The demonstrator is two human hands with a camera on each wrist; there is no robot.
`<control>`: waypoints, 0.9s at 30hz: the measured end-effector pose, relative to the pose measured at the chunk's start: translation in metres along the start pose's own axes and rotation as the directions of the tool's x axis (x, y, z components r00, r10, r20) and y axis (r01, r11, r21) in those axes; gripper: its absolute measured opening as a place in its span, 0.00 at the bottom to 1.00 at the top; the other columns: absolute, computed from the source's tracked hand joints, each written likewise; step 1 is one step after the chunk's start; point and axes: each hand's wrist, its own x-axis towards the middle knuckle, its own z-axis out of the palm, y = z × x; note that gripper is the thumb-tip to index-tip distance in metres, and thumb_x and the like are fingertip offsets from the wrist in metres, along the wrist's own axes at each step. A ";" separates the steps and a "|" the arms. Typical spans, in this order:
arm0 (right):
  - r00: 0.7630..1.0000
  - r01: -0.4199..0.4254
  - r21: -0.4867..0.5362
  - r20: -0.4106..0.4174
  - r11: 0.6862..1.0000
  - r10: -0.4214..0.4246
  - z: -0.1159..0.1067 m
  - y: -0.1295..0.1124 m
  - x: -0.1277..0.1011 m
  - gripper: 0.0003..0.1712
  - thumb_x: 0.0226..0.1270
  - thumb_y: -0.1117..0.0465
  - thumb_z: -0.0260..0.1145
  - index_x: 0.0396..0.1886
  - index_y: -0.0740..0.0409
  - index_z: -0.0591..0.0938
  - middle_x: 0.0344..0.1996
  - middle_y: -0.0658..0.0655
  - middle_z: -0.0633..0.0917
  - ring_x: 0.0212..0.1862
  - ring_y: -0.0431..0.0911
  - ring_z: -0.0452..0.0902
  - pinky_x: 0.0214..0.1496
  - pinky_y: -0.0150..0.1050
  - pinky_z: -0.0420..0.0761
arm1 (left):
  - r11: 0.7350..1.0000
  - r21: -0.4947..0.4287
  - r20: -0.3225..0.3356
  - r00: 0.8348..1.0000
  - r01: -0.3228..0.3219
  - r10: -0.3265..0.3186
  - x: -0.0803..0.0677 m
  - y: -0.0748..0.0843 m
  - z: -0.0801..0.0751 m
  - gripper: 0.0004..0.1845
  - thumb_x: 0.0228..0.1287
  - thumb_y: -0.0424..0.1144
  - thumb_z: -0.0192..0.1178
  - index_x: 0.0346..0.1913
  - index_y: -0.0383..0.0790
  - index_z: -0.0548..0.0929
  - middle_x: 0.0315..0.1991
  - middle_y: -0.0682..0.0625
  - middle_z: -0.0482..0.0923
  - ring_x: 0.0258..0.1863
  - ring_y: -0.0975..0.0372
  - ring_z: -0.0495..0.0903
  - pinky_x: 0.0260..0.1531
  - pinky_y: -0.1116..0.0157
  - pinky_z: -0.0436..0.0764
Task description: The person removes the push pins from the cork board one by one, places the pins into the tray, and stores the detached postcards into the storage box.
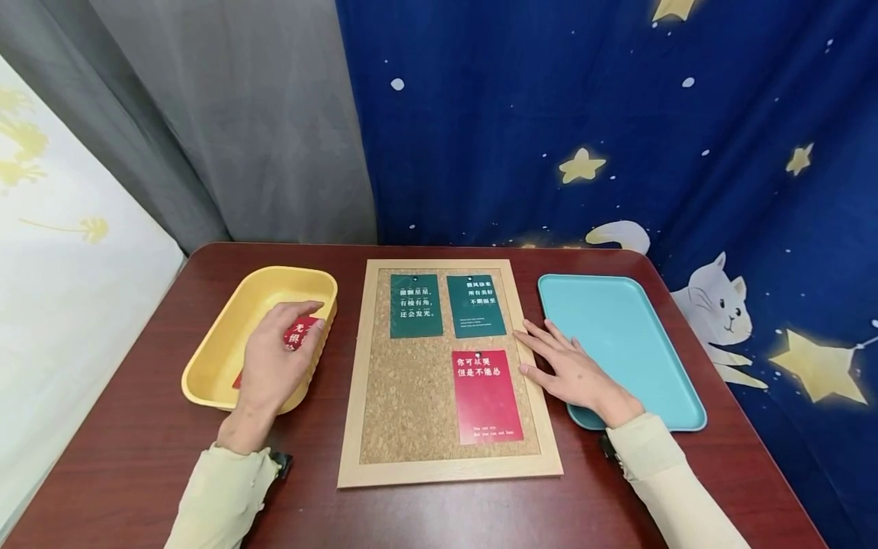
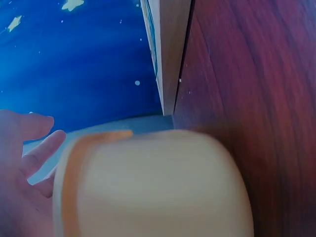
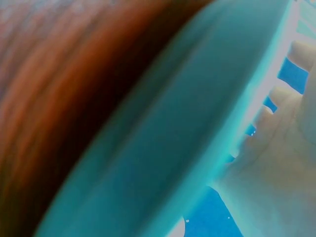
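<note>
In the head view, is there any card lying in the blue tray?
No, the blue tray holds no card; three cards are pinned on the cork board, and the left hand holds a red card in the yellow bin.

**Starry corner behind a dark wood table**

A reddish-brown table point(image 1: 123, 457) fills the lower frame. Upper right hangs a blue cloth point(image 1: 617, 122) with yellow stars and white cats. A grey curtain point(image 1: 240, 114) covers the upper centre-left; a pale panel point(image 1: 62, 305) with yellow print stands at left.
</note>
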 end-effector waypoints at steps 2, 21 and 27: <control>1.000 0.002 0.002 -0.001 1.000 -0.002 0.000 0.000 0.000 0.40 0.75 0.38 0.63 0.82 0.37 0.64 0.85 0.51 0.58 0.86 0.63 0.43 0.78 0.79 0.49 | 1.000 0.009 0.021 1.000 0.006 -0.006 -0.002 0.003 0.003 0.18 0.68 0.37 0.69 0.60 0.45 0.86 0.56 0.46 0.85 0.57 0.53 0.81 0.60 0.57 0.78; 1.000 0.015 0.009 -0.013 1.000 -0.015 0.001 0.002 0.002 0.40 0.75 0.37 0.63 0.82 0.37 0.65 0.85 0.51 0.59 0.86 0.63 0.44 0.78 0.78 0.49 | 0.999 0.038 0.223 0.975 -0.005 -0.004 -0.012 0.033 0.025 0.21 0.68 0.43 0.70 0.63 0.46 0.84 0.59 0.45 0.83 0.58 0.50 0.82 0.61 0.45 0.83; 1.000 0.011 0.010 -0.013 1.000 -0.011 -0.002 0.000 0.000 0.39 0.75 0.38 0.64 0.81 0.38 0.65 0.84 0.51 0.59 0.86 0.63 0.44 0.78 0.78 0.50 | 0.999 0.052 0.268 0.963 -0.007 -0.007 -0.012 0.039 0.028 0.22 0.67 0.44 0.71 0.62 0.47 0.84 0.58 0.45 0.83 0.56 0.49 0.83 0.57 0.45 0.86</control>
